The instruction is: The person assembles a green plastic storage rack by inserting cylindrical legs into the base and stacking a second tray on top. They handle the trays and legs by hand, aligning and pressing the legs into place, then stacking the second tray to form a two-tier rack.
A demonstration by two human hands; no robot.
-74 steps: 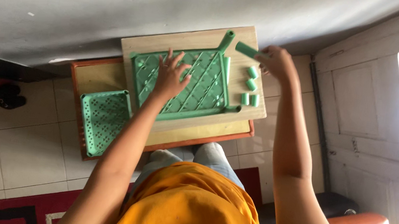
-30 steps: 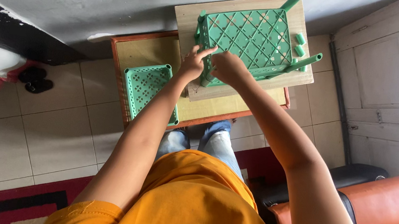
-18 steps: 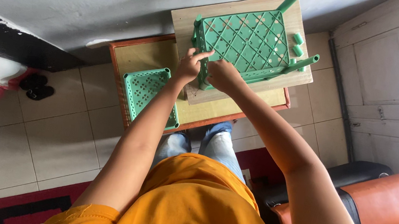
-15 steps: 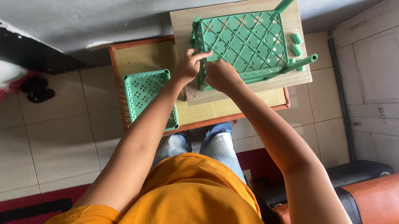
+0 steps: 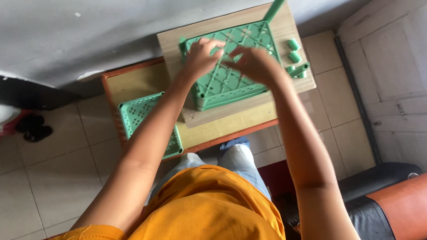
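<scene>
A green plastic lattice shelf panel (image 5: 225,82) lies on a light wooden board (image 5: 208,116), with a green tube leg (image 5: 276,5) sticking out of its far corner. My left hand (image 5: 200,56) grips the panel's left part, fingers curled on the lattice. My right hand (image 5: 253,63) presses on the panel's middle right beside it. Both hands rest on the panel. Several short green connector pieces (image 5: 295,56) lie on the board to the right of the panel.
A second green perforated panel (image 5: 141,115) lies on the low orange-edged table (image 5: 117,86) to the left. A grey wall runs behind. An orange and black seat (image 5: 409,206) stands at the right, tiled floor below.
The panel has been turned and now lies flatter on the board. Both hands moved from its near corner onto its top. The long tube that lay at its right side is no longer there.
</scene>
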